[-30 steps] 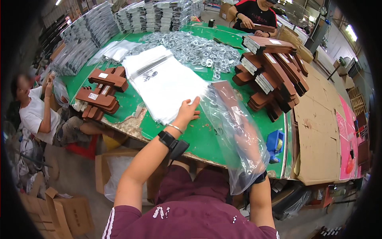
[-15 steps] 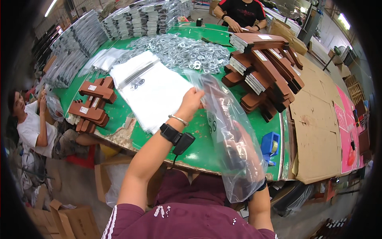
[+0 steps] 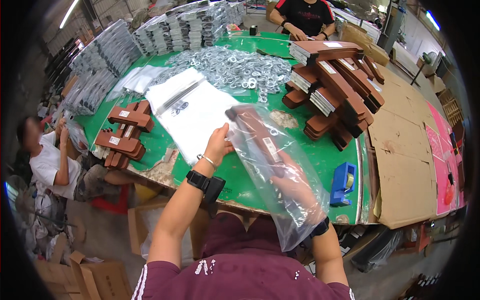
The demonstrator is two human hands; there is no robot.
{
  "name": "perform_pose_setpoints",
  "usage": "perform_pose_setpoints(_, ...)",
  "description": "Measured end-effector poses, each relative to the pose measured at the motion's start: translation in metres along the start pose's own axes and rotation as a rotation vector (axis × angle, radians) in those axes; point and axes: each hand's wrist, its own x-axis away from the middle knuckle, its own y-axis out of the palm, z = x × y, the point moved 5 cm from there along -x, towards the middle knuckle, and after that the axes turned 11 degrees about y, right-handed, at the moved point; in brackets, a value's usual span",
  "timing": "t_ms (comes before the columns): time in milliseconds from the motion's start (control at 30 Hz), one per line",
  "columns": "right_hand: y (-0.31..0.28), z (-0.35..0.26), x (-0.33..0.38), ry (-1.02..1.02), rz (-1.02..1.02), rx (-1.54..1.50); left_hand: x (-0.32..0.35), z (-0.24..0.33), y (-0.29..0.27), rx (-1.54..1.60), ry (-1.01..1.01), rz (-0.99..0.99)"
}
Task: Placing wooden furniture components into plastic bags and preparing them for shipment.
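A long clear plastic bag (image 3: pixel 282 215) slants over the near part of the green table. My right hand (image 3: pixel 295 182) is inside it, seen through the film, with fingers closed around the lower end of a brown wooden piece (image 3: pixel 254 129). The piece bears a white label, and its dark far end lies at the bag's upper end. Beside the bag's left edge is my left hand (image 3: pixel 218 145), thumb and fingers apart, close to or lightly touching the film. A stack of flat printed plastic bags (image 3: pixel 192 115) lies just beyond my left hand.
Brown pieces are piled on the right (image 3: pixel 340 95) and stacked on the left (image 3: pixel 125 132). A blue tape dispenser (image 3: pixel 343 185) stands at the near right. Small wrapped packets (image 3: pixel 225 67) are heaped farther back. One co-worker (image 3: pixel 305 17) stands across; another (image 3: pixel 50 160) sits left.
The brown piece has come up to the bag's upper end. My left hand has loosened from the bag's edge and moved left and down. My right hand has shifted up inside the bag.
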Motion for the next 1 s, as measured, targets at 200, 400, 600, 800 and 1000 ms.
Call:
perform_pose_setpoints(200,0.032,-0.012,0.003,-0.126,0.145,0.618,0.007,-0.011,-0.017,-0.349,0.063,-0.053)
perform_pose_setpoints(400,0.032,-0.014,0.005,-0.208,0.188,0.586,0.024,-0.013,-0.016,-0.339,-0.064,-0.142)
perform_pose_setpoints(600,0.034,-0.007,-0.007,-0.324,0.268,0.579,0.031,-0.019,-0.008,-0.122,-0.094,-0.170)
perform_pose_setpoints(800,0.027,-0.013,-0.007,-0.275,0.290,0.536,0.032,-0.008,-0.011,-0.029,-0.077,-0.199)
perform_pose_setpoints(1000,0.013,0.005,-0.012,-0.182,0.296,0.438,0.030,-0.010,-0.007,-0.029,-0.081,-0.230)
